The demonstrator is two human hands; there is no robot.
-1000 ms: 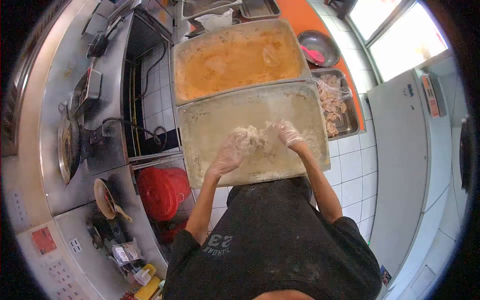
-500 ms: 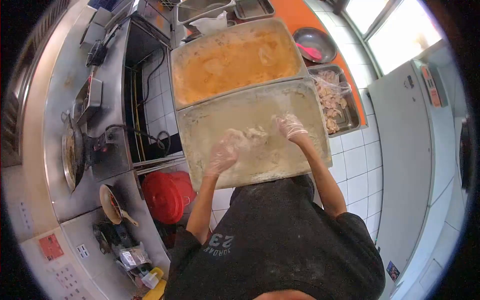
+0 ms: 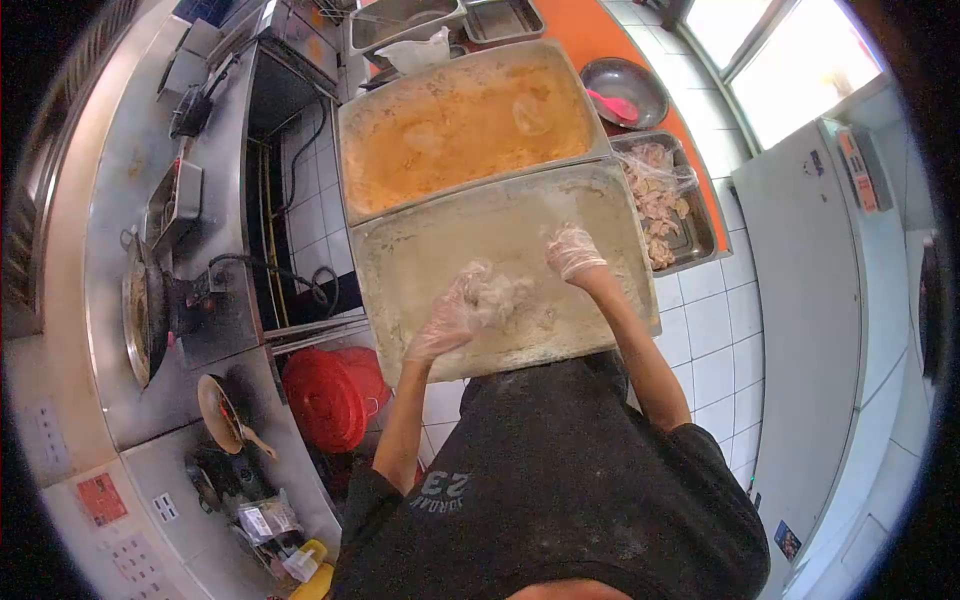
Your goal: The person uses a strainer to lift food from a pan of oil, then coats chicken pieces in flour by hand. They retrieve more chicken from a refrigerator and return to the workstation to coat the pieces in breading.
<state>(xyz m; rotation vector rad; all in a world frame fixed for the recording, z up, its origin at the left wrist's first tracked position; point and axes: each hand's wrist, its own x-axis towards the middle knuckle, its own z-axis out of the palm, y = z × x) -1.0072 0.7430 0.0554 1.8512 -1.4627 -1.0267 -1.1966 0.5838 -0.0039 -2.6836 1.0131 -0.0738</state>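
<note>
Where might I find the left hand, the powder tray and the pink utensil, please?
Left hand point(image 3: 453, 314): head view, gloved middle.
Powder tray point(image 3: 637, 250): head view, right rim.
Pink utensil point(image 3: 620, 107): head view, broad end.

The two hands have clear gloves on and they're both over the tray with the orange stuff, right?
Not quite: it's the other tray. The head view shows the left hand and the right hand, both in clear gloves, over the pale, floury-looking tray, not the orange one.
</note>
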